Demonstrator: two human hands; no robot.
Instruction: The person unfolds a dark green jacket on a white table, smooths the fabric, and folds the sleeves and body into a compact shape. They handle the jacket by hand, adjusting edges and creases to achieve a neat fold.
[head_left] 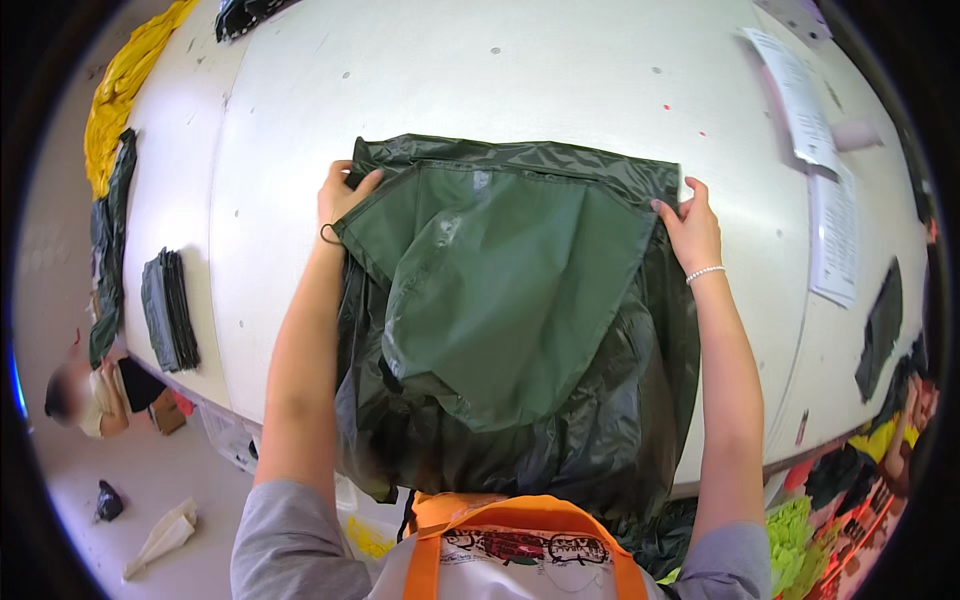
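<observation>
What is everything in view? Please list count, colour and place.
Table: one, white, centre
Shiny fabric: count unclear, dark green, on table
Matte panel: one, green, over that fabric
Folded pile: one, dark green, table's left
Yellow cloth: one, yellow, upper left
Papers: at least two, white, table's right
Dark piece: one, blackish, table's right
Pale cloth: one, cream, lower left
Neon cloth: count unclear, lime, lower right
Co-worker: at least one, pale top, left
Rim details: too blurred
Apron: one, orange-white, lower middle
Left fingers: one hand, bare, fabric's upper left
Right fingers: one hand, bare, fabric's upper right
</observation>
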